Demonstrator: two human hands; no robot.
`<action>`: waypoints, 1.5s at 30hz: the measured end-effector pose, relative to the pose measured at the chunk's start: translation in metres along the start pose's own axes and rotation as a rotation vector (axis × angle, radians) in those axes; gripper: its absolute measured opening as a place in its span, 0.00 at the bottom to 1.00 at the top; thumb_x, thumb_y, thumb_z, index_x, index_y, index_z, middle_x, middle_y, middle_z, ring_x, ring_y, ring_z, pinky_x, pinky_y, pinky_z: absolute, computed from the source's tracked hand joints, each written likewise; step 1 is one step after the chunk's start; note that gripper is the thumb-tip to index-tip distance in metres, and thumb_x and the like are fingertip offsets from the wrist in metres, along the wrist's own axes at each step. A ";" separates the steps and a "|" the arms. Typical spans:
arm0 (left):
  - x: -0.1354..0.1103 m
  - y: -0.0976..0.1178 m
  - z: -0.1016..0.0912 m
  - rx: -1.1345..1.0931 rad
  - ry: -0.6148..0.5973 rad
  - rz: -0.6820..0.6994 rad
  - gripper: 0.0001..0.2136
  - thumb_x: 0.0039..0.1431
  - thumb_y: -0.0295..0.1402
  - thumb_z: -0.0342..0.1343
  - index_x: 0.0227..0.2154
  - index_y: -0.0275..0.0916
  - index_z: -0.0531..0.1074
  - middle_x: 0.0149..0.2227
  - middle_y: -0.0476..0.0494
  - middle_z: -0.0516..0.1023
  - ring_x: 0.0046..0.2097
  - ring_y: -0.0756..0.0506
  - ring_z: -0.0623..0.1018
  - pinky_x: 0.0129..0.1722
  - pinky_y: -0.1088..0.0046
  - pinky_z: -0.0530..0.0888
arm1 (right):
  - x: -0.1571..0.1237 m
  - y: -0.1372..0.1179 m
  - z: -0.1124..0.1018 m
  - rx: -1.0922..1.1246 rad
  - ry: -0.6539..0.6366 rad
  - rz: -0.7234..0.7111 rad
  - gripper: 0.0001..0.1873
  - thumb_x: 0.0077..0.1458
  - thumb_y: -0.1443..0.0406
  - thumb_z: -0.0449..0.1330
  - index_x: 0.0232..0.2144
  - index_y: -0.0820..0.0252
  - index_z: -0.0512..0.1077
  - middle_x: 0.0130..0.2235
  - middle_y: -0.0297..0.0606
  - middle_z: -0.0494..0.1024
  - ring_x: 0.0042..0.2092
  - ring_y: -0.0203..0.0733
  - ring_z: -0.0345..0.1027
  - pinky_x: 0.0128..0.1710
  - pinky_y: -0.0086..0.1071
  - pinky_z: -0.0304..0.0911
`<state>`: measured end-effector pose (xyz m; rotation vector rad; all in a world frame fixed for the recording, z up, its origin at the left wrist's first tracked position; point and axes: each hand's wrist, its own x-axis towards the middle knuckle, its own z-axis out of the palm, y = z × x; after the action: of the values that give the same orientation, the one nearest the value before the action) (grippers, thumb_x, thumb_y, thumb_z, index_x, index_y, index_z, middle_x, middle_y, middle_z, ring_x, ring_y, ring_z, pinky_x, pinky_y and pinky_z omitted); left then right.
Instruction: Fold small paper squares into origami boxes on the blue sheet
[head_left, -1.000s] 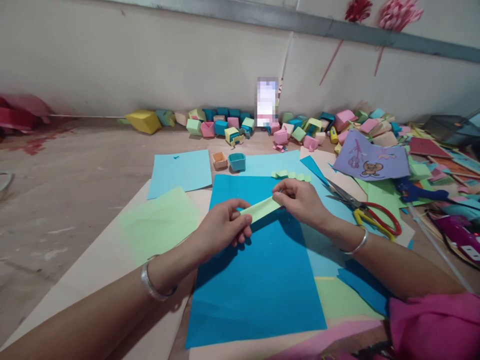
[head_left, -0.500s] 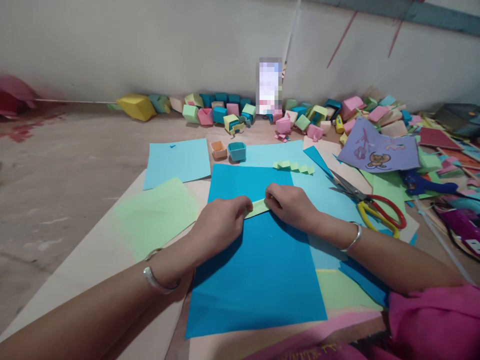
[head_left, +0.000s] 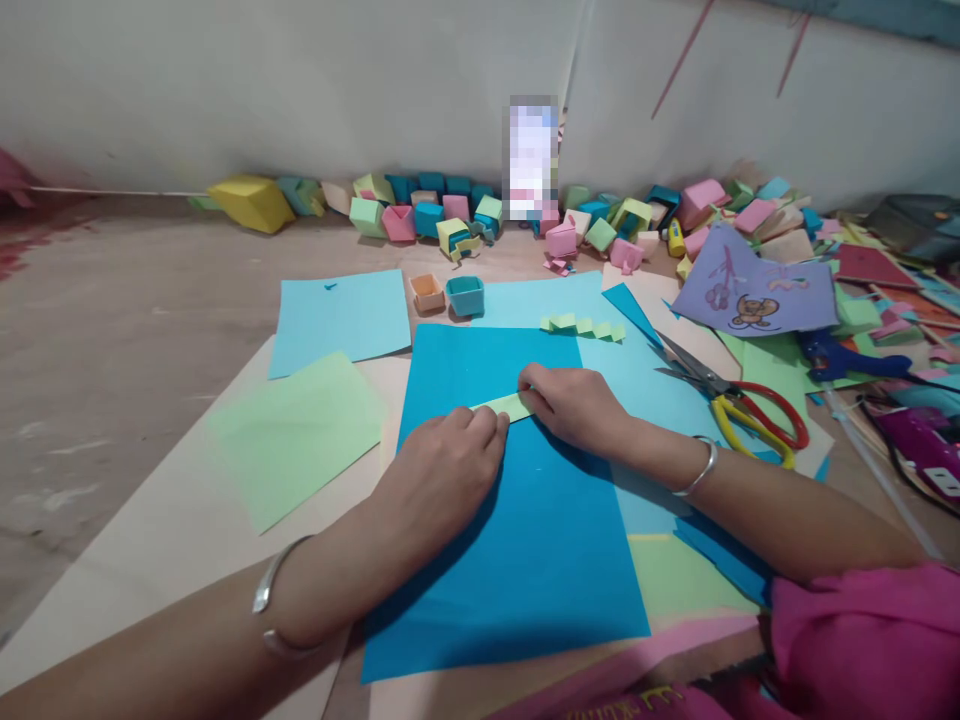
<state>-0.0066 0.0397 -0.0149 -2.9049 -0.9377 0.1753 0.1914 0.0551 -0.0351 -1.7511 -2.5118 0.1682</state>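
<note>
A narrow folded strip of light green paper [head_left: 504,406] lies on a big dark blue sheet [head_left: 504,520]. My left hand [head_left: 442,472] presses down on the strip's left end with closed fingers. The strip's right end is pinned under the curled fingers of my right hand [head_left: 574,404]. Only the short middle of the strip shows between the two hands. Each wrist wears a silver bangle.
Red and yellow scissors [head_left: 739,400] lie right of my right hand. A zigzag green paper piece [head_left: 583,326] and two small paper boxes [head_left: 448,293] sit beyond the blue sheet. Light green [head_left: 296,432] and light blue [head_left: 341,318] sheets lie left. Many coloured paper boxes line the wall.
The strip was held up in the air between both hands; now both hands have lowered it flat onto the blue sheet and moved closer together over it.
</note>
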 end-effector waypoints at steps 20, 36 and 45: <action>0.001 0.002 -0.002 -0.039 -0.035 -0.039 0.13 0.65 0.26 0.42 0.43 0.33 0.71 0.34 0.38 0.72 0.34 0.42 0.70 0.27 0.68 0.63 | -0.020 -0.013 -0.002 -0.371 0.120 -0.290 0.16 0.63 0.74 0.47 0.33 0.66 0.73 0.31 0.45 0.70 0.34 0.45 0.54 0.30 0.38 0.37; 0.003 0.001 -0.002 -0.095 -0.036 -0.062 0.13 0.65 0.27 0.42 0.42 0.34 0.71 0.35 0.38 0.72 0.35 0.42 0.69 0.28 0.68 0.65 | -0.048 -0.034 -0.001 -0.440 0.056 -0.278 0.16 0.63 0.77 0.44 0.43 0.72 0.71 0.30 0.45 0.72 0.28 0.42 0.58 0.27 0.38 0.35; 0.003 0.001 0.000 -0.100 0.021 -0.040 0.12 0.64 0.25 0.41 0.39 0.33 0.71 0.34 0.38 0.72 0.34 0.43 0.68 0.27 0.68 0.64 | -0.047 -0.035 -0.003 -0.456 0.086 -0.175 0.18 0.63 0.77 0.43 0.35 0.71 0.73 0.25 0.44 0.70 0.25 0.40 0.57 0.27 0.38 0.34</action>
<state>-0.0034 0.0414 -0.0149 -2.9688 -1.0286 0.0979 0.1755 -0.0012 -0.0276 -1.6036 -2.7757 -0.5177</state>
